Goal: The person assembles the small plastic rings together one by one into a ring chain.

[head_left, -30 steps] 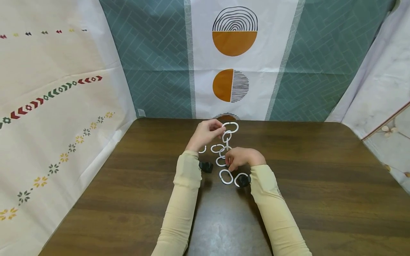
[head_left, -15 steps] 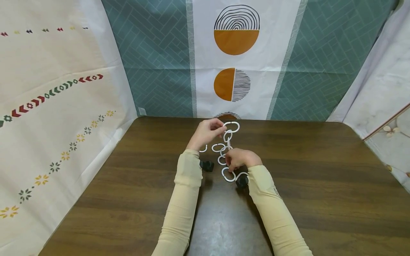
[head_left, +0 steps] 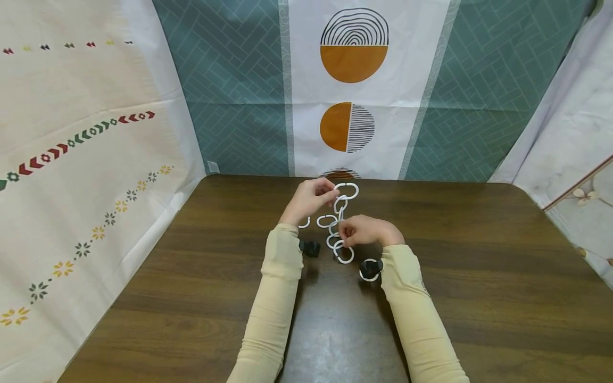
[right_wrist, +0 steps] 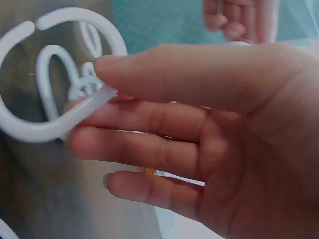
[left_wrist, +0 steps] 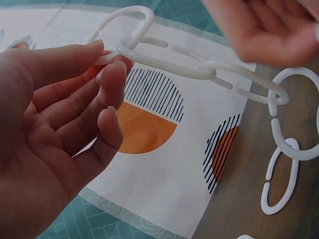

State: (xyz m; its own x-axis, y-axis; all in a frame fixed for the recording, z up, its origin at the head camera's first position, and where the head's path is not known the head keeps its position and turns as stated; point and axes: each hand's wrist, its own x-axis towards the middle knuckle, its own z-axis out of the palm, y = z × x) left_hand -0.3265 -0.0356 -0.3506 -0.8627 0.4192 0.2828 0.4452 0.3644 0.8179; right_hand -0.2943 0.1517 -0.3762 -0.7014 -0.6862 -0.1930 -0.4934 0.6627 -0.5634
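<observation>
My left hand [head_left: 311, 201] pinches the end link [left_wrist: 150, 22] of a white plastic chain [left_wrist: 169, 67] between thumb and forefinger. The chain slopes down from there, and its lower links lie on the table. In my right hand [head_left: 366, 231] a separate white link [right_wrist: 30, 132] is pinched between thumb and fingers, its small gap facing away from the palm. In the head view this link overlaps the chain's lower end; whether they touch I cannot tell. The right hand's other fingers are loosely bent.
A loose white link [head_left: 307, 223] lies beside the left wrist, partly hidden. Another link [head_left: 369, 280] sits on the brown wooden table [head_left: 191, 298], behind the black camera on my right wrist. A patterned cloth [head_left: 239, 106] hangs at the table's far edge.
My right hand has lifted the separate link off the table and brought it up and away from me towards the chain. My left hand stays almost still with its end link.
</observation>
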